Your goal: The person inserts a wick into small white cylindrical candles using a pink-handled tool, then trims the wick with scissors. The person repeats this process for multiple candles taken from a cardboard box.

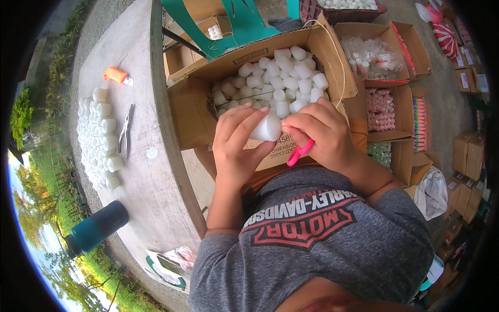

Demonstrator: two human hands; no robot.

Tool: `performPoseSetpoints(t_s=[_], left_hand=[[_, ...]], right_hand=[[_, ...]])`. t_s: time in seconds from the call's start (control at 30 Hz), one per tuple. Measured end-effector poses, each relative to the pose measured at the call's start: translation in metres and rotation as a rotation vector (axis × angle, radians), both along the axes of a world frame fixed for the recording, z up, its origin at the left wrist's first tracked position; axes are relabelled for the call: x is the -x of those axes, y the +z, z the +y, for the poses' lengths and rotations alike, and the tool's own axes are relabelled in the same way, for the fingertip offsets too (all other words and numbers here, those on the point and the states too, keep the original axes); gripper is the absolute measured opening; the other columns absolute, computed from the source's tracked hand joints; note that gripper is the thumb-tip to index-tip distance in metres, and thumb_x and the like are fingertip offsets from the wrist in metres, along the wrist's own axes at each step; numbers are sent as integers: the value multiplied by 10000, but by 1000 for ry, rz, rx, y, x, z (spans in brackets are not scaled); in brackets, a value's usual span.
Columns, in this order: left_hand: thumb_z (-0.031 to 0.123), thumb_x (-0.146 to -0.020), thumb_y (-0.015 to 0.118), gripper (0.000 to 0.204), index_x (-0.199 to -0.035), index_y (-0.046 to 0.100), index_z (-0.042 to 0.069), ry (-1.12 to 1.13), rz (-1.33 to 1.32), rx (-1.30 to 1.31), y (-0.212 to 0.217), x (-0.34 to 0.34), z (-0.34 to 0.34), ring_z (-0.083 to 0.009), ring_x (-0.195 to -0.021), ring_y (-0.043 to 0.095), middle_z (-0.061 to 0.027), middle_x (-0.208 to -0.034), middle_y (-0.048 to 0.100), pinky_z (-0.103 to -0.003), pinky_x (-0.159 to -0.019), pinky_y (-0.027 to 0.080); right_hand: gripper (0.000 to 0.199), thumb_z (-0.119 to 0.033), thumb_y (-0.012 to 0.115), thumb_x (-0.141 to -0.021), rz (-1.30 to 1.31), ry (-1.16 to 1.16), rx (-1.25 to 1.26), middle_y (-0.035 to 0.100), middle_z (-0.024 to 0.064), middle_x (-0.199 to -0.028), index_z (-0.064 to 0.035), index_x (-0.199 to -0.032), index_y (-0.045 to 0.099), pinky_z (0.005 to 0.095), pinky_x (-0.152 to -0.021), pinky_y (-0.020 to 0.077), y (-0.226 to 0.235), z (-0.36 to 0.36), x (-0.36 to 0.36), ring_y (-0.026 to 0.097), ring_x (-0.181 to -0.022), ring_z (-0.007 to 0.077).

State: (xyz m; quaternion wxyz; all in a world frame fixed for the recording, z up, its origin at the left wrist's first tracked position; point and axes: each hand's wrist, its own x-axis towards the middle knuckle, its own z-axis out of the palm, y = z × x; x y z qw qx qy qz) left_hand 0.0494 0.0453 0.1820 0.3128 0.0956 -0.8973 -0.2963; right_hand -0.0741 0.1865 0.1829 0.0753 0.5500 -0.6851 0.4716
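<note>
White foam piece [266, 128], frame centre, pinched between left hand [236, 143] and right hand [319, 136], fingers closed on it; pink scissors [299, 152] hooked in right. Risk: crowded right grip slips, piece falls into open cardboard box [195, 112].

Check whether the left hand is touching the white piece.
Touching. The head view shows the left hand with its fingers wrapped against the white piece, no gap between them; the right hand pinches it from the other side.
</note>
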Motion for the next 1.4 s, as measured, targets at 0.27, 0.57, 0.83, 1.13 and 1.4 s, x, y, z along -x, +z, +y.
performPoseSetpoints(t_s=[0.27, 0.57, 0.83, 1.13, 1.4], left_hand=[[-18, -549, 784, 565, -1086, 658, 107, 4, -25, -79, 5, -1, 6, -222, -891, 620, -78, -1015, 611, -311, -720, 532], [-32, -549, 776, 564, -1083, 667, 113, -20, 4, -34, 7, -2, 7, -206, -882, 613, -69, -1003, 605, -305, -709, 533], [28, -485, 843, 647, -1094, 630, 72, 15, -112, -71, 9, -3, 7, -224, -896, 615, -100, -1009, 609, -326, -754, 520], [95, -538, 873, 645, -1073, 520, 14, -172, 98, -620, -19, -5, 6, -211, -999, 582, -119, -1079, 556, -338, -836, 514], [122, -534, 878, 733, -1162, 517, 6, -88, 123, -752, -16, -7, 0, -201, -989, 576, -102, -1091, 538, -334, -853, 495]], right_hand=[[324, 10, 749, -591, -64, 30, 23, 568, 22, -792, -81, -879, 632, 299, -576, 448, -1, 5, 1, 519, -677, 201], [292, 4, 750, -608, -44, 34, -3, 554, 26, -761, -73, -864, 632, 303, -573, 444, 3, 8, -1, 519, -666, 205], [258, 20, 733, -683, -447, 0, 14, 588, 84, -818, -27, -919, 639, 322, -616, 481, 8, 6, -6, 579, -742, 236], [221, 48, 721, -715, -312, 18, -33, 619, 92, -835, -6, -918, 650, 282, -610, 503, -2, 15, -1, 614, -730, 184], [210, 50, 717, -721, -447, 15, 5, 621, 90, -811, -8, -910, 647, 296, -569, 493, -5, 13, -3, 621, -707, 202]])
